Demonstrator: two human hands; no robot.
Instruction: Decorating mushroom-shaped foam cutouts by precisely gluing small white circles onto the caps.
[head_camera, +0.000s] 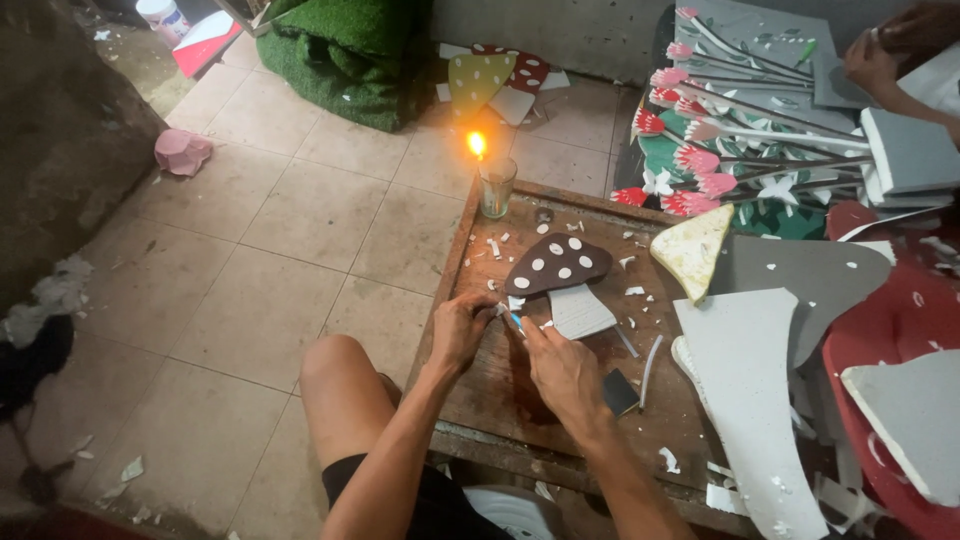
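Hands in pinching grip on small white piece, beside mushroom cutout.

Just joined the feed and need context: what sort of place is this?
Likely an informal craft workshop on a tiled floor: a foam mushroom cutout on a low wooden board, stacked foam flowers, a lit candle.

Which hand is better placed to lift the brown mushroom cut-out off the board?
Probably the left hand: the right hand grips a small blue-tipped tool, while the brown mushroom cut-out lies just beyond both.
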